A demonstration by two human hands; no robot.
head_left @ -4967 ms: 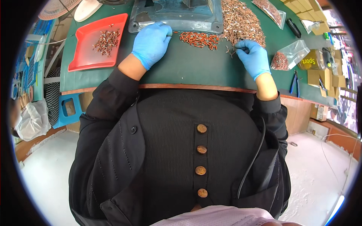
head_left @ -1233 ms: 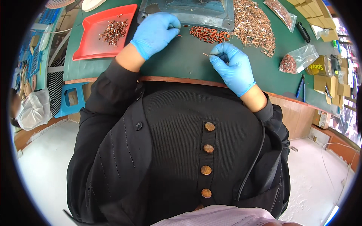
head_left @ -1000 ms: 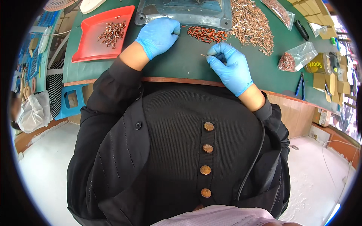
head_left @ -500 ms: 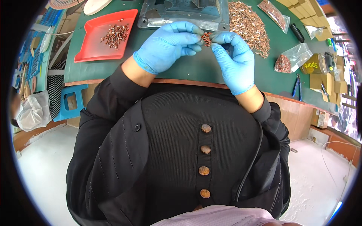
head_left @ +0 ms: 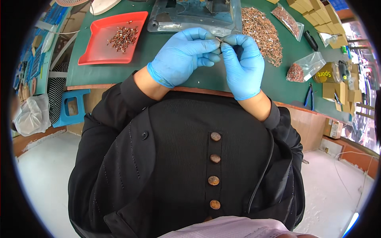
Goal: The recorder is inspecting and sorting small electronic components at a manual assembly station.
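My left hand [head_left: 183, 55], in a blue glove, is closed with its thumb and forefinger pinched on a small metal part [head_left: 220, 40]. Opposite it, my right hand [head_left: 245, 65], gloved the same way, pinches at the same spot, so the fingertips of both hands nearly meet. Most of the part is hidden by the fingers. Left of my hands a red tray [head_left: 88, 56] holds a small heap of copper-coloured parts [head_left: 123, 38]. A much larger pile of similar parts [head_left: 262, 33] lies on the table to the right.
A grey metal machine base [head_left: 170, 26] stands just beyond my hands. On the right lie clear bags of parts [head_left: 295, 73], blue-handled pliers [head_left: 309, 96], a black pen-like tool [head_left: 310, 40], a clear jar [head_left: 331, 72] and small cardboard boxes [head_left: 333, 93]. The green table's wooden edge [head_left: 206, 91] runs before me.
The cluster of reddish parts that showed between my fingertips is out of sight. My fingertips have drawn closer together, and my left hand has shifted slightly right.
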